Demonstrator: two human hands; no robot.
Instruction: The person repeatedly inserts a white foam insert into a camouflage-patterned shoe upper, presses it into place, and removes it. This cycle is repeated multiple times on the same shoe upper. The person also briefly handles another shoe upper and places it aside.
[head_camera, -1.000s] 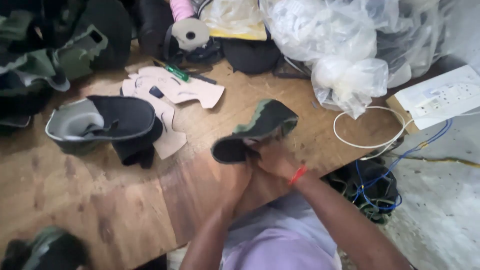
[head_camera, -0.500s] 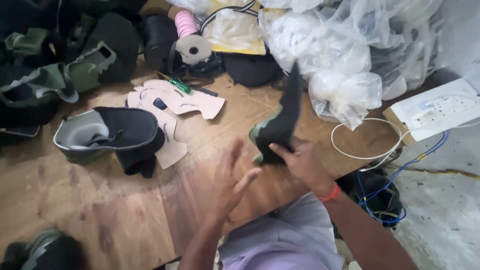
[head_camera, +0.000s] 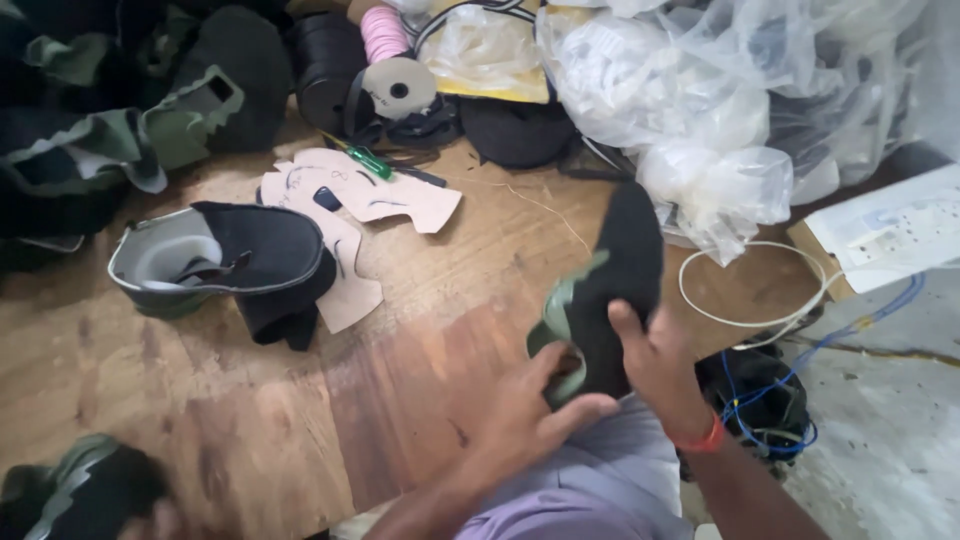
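Both hands raised before chest; left hand (head_camera: 530, 410) fingers curled; right hand (head_camera: 655, 365) gripping, thumb up.

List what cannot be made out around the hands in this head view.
- Shoe upper: lower end hidden by left hand and right hand.
- Dark object: blurred, cut by bottom edge.
- Plastic bags: contents unreadable through crumpled film.

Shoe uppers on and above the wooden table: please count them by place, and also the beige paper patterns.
Shoe upper held upright in both hands: 1
Shoe upper lying on the table at the left: 1
Shoe upper at the bottom left corner, blurred: 1
Beige paper patterns, overlapping: about 2
Total: about 5
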